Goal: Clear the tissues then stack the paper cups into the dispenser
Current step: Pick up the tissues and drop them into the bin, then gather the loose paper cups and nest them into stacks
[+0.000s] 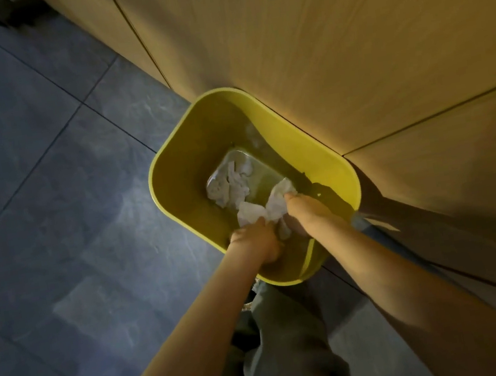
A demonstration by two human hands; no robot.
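Note:
A yellow waste bin (171, 154) stands on the floor against a wooden cabinet. Crumpled white tissues (230, 184) lie at its bottom. Both my hands reach down inside the bin's near end. My left hand (257, 238) grips a crumpled white tissue (250, 213). My right hand (311, 213) grips another crumpled tissue (279, 199) right beside it. The two tissues touch each other between my hands, above the bin's bottom. No paper cups or dispenser are in view.
Wooden cabinet doors (347, 44) rise behind and to the right of the bin. Grey floor tiles (47, 185) spread to the left. My legs in grey trousers (289, 342) are directly below, close to the bin's near rim.

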